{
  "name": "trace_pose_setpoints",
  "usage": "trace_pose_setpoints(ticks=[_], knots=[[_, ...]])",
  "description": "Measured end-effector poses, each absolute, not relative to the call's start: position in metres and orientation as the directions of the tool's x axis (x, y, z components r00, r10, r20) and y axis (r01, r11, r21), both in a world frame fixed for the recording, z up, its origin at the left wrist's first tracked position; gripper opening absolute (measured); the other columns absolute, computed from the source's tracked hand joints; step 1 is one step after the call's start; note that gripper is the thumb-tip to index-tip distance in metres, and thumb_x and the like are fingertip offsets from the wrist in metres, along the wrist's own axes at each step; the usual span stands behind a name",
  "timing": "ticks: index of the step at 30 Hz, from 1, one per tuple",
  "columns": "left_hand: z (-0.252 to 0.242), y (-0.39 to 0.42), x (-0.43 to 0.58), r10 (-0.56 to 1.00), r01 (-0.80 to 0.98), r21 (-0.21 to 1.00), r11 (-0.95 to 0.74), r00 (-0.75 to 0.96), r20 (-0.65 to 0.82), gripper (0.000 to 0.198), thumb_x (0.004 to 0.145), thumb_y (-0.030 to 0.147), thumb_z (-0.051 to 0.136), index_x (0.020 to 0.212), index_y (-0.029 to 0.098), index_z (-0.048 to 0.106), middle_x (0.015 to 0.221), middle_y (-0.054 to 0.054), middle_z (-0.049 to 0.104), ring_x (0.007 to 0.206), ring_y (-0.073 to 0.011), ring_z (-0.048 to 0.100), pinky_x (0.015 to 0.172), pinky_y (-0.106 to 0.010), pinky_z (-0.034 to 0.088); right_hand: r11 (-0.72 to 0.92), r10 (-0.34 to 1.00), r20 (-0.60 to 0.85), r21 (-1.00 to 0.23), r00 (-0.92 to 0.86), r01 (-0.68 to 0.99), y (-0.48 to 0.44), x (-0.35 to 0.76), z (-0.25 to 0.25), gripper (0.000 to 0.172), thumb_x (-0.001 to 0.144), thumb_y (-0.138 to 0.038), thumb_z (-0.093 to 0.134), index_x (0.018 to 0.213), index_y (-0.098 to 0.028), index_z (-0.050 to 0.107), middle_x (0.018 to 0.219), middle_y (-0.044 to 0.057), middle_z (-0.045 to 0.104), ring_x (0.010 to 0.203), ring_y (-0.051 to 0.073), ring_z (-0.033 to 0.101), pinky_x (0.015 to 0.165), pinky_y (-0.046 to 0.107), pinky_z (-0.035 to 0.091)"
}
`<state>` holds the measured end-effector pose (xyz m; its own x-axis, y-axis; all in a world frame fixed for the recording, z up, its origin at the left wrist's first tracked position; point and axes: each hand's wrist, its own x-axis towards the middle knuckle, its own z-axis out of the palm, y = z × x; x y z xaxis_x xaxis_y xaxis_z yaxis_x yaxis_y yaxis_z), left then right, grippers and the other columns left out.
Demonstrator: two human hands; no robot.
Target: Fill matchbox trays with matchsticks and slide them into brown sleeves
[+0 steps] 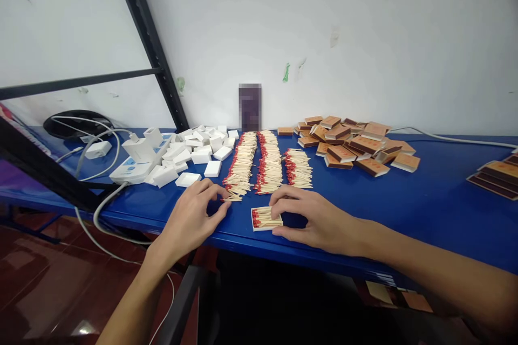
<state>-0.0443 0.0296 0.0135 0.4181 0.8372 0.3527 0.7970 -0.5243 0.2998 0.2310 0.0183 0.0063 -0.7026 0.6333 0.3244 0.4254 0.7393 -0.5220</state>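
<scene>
Lying between both hands, the match-filled tray touches the right.

matchsticks look like matt wood, white trays like smooth card; blue tabletop and floor tiles are glossy.

Near the front edge of the blue table, our left hand and right hand are bare and slender-fingered; our bare forearms widen toward the elbows.

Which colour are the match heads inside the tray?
The match heads are red, seen in the head view.
</scene>
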Motion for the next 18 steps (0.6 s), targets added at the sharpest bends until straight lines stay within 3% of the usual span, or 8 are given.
trace_pose_setpoints(ticks=[12, 18], knots=[[0.017, 0.031, -0.044, 0.849, 0.79, 0.312, -0.528, 0.48, 0.222, 0.02, 0.1, 0.032, 0.045, 0.091, 0.021, 0.06, 0.093, -0.002, 0.058, 0.091, -0.0206, 0.054, 0.082, -0.036, 0.04, 0.718, 0.645, 0.258, -0.527, -0.719, 0.455, 0.016, 0.23, 0.01, 0.01, 0.094, -0.027, 0.06, 0.103, -0.024, 0.064, 0.117, 0.006, 0.054, 0.103, 0.018, 0.057, 0.089, 0.032, 0.047], [0.023, 0.014, -0.018, 0.77, 0.672, 0.381, -0.635, 0.589, 0.244, 0.016, 0.101, 0.029, 0.044, 0.094, 0.021, 0.056, 0.096, -0.002, 0.058, 0.094, -0.0193, 0.053, 0.083, -0.032, 0.04, 0.703, 0.676, 0.315, -0.547, -0.666, 0.454, 0.017, 0.228, 0.007, 0.024, 0.087, -0.023, 0.068, 0.105, -0.021, 0.052, 0.104, 0.003, 0.06, 0.093, 0.017, 0.057, 0.081, 0.03, 0.047]])
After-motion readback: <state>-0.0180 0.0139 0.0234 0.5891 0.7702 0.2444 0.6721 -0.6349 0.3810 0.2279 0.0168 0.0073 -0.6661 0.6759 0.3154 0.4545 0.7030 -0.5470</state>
